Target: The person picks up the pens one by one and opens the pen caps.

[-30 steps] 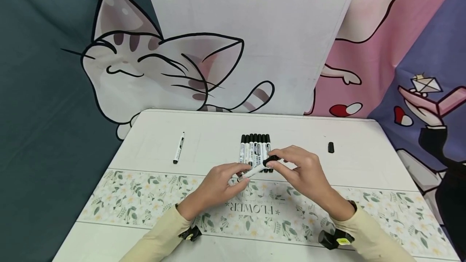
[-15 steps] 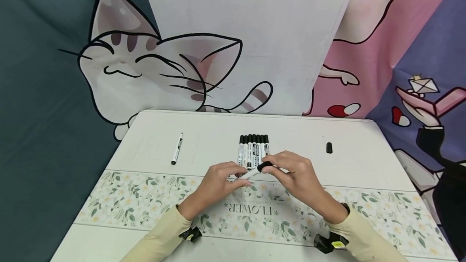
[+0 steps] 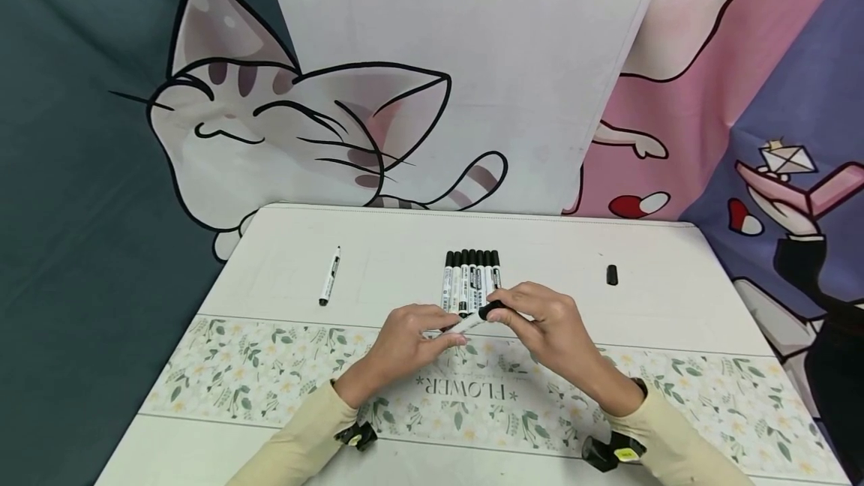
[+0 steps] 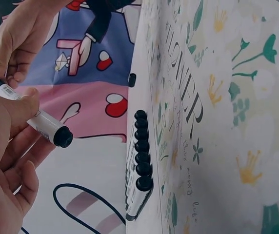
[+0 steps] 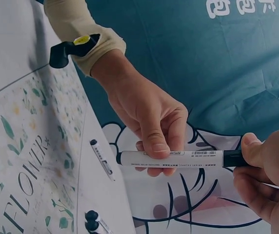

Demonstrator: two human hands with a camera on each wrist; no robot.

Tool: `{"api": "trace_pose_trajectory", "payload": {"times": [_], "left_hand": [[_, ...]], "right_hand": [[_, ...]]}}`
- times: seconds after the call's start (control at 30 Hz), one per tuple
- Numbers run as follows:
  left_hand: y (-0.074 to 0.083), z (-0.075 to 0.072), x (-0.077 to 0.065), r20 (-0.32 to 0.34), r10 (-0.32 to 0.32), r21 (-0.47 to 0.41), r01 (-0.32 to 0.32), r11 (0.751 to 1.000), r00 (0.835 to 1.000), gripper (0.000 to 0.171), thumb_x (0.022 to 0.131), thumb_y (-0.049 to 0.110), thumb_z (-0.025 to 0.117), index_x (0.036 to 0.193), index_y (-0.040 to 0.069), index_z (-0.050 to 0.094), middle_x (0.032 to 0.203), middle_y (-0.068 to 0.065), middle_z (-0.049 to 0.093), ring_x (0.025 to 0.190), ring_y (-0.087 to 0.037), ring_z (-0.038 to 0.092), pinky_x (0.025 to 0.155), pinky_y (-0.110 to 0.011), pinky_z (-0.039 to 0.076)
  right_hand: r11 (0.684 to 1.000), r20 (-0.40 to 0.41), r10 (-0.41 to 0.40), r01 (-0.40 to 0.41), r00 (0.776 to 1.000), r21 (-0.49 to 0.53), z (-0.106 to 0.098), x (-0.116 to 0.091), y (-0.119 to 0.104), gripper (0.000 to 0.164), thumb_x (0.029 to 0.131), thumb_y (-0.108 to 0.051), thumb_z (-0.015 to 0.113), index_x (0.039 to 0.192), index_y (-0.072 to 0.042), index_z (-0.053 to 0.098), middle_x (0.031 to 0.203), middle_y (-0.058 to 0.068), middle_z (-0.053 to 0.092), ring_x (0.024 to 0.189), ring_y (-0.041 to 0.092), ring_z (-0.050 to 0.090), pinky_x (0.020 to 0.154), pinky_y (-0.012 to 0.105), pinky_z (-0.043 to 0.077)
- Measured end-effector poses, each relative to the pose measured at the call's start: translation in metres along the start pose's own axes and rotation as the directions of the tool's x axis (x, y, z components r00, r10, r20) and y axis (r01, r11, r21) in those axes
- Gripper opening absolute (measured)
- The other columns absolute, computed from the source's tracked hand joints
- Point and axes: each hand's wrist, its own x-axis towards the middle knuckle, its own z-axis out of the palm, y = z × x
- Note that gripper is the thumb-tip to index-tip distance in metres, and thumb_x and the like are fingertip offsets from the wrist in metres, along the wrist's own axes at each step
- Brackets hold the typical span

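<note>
Both hands hold one white marker [image 3: 467, 322] slantwise above the front ends of a row of markers [image 3: 470, 280]. My left hand [image 3: 410, 340] pinches its barrel between thumb and fingers. At the other end, my right hand [image 3: 550, 325] grips the black cap [image 5: 232, 158], which meets the barrel in the right wrist view. The left wrist view shows the marker's black rear end [image 4: 63, 137] beyond the left thumb. Several black-capped markers lie side by side in that row. Fingertips partly cover the held marker in the head view.
An uncapped marker [image 3: 329, 276] lies at the left of the table, its tip pointing away. A loose black cap [image 3: 612, 274] lies at the right. A floral strip [image 3: 270, 366] crosses the white table. Cartoon-printed cloths [image 3: 432, 96] hang behind it.
Since a second ago, the right hand and cap have shifted slightly left and down towards the left hand. Over the last half second the hands have barely moved.
</note>
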Motion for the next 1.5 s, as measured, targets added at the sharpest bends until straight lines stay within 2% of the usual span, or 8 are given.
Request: {"api": "trace_pose_trajectory", "payload": {"times": [0.37, 0.73, 0.93, 1.1, 1.2, 1.3, 1.4, 1.5], "left_hand": [[-0.002, 0.002, 0.000, 0.059, -0.022, -0.015, 0.023, 1.000, 0.998, 0.032, 0.091, 0.026, 0.078, 0.113, 0.003, 0.078, 0.105, -0.005, 0.078, 0.095, -0.015, 0.074, 0.086, -0.033, 0.058], [0.000, -0.001, -0.001, 0.099, -0.054, -0.032, 0.058, 0.998, 0.994, 0.033, 0.094, 0.028, 0.075, 0.115, 0.003, 0.077, 0.107, -0.003, 0.077, 0.099, -0.014, 0.073, 0.088, -0.032, 0.058], [-0.002, -0.004, -0.004, 0.109, -0.080, -0.016, 0.082, 0.996, 0.991, 0.031, 0.094, 0.023, 0.075, 0.116, 0.002, 0.077, 0.108, -0.004, 0.077, 0.100, -0.015, 0.073, 0.089, -0.034, 0.058], [-0.004, -0.007, -0.008, 0.114, -0.116, 0.001, 0.117, 0.993, 0.987, 0.030, 0.095, 0.024, 0.074, 0.116, 0.003, 0.077, 0.110, -0.005, 0.077, 0.103, -0.017, 0.073, 0.093, -0.035, 0.057], [-0.005, -0.010, -0.009, 0.114, -0.136, -0.002, 0.137, 0.991, 0.984, 0.030, 0.095, 0.025, 0.074, 0.116, 0.003, 0.076, 0.110, -0.005, 0.077, 0.104, -0.018, 0.072, 0.095, -0.036, 0.056], [-0.006, -0.015, -0.009, 0.099, -0.162, -0.004, 0.163, 0.987, 0.982, 0.030, 0.096, 0.026, 0.073, 0.116, 0.004, 0.076, 0.110, -0.004, 0.077, 0.104, -0.017, 0.071, 0.095, -0.037, 0.056], [-0.008, -0.020, -0.009, 0.074, -0.185, -0.016, 0.187, 0.982, 0.980, 0.031, 0.097, 0.027, 0.072, 0.117, 0.004, 0.076, 0.109, -0.003, 0.076, 0.100, -0.016, 0.071, 0.090, -0.037, 0.057], [-0.011, -0.026, -0.009, 0.046, -0.224, -0.046, 0.226, 0.973, 0.974, 0.029, 0.096, 0.026, 0.073, 0.116, 0.005, 0.077, 0.106, -0.001, 0.076, 0.090, -0.013, 0.069, 0.077, -0.034, 0.058]], "right_hand": [[0.998, -0.009, -0.053, 0.053, 0.999, -0.017, 0.000, 0.001, 0.002, 0.015, 0.091, -0.017, 0.076, 0.104, -0.012, 0.080, 0.093, -0.003, 0.076, 0.079, 0.011, 0.069, 0.069, 0.020, 0.054], [0.998, 0.015, -0.064, 0.064, 0.998, 0.005, -0.002, 0.002, 0.002, 0.023, 0.083, -0.004, 0.081, 0.106, -0.010, 0.080, 0.093, -0.004, 0.076, 0.080, 0.010, 0.069, 0.071, 0.016, 0.053], [0.998, 0.014, -0.066, 0.066, 0.998, 0.013, -0.005, 0.002, 0.002, 0.026, 0.081, 0.000, 0.081, 0.105, -0.011, 0.080, 0.095, -0.002, 0.076, 0.081, 0.012, 0.072, 0.072, 0.017, 0.054], [1.000, -0.012, -0.007, 0.007, 1.000, -0.010, -0.012, 0.003, 0.002, 0.025, 0.082, -0.006, 0.083, 0.106, -0.013, 0.080, 0.095, -0.003, 0.077, 0.084, 0.011, 0.073, 0.074, 0.017, 0.056], [0.999, -0.041, 0.049, -0.050, 0.998, -0.016, -0.017, 0.003, 0.002, 0.026, 0.080, -0.007, 0.085, 0.104, -0.014, 0.081, 0.094, -0.004, 0.077, 0.082, 0.007, 0.071, 0.068, 0.015, 0.055], [0.997, -0.093, 0.070, -0.072, 0.993, -0.023, -0.021, 0.003, 0.003, 0.031, 0.074, -0.003, 0.088, 0.103, -0.013, 0.081, 0.090, -0.003, 0.077, 0.076, 0.006, 0.068, 0.059, 0.014, 0.050], [0.996, -0.132, 0.080, -0.085, 0.988, -0.032, -0.024, 0.002, 0.004, 0.036, 0.069, 0.001, 0.089, 0.102, -0.012, 0.081, 0.087, -0.003, 0.076, 0.074, 0.006, 0.065, 0.057, 0.014, 0.046], [0.994, -0.145, 0.097, -0.104, 0.985, -0.041, -0.027, 0.002, 0.006, 0.037, 0.068, 0.002, 0.089, 0.102, -0.012, 0.081, 0.086, -0.004, 0.075, 0.076, 0.007, 0.063, 0.056, 0.015, 0.043]]}}
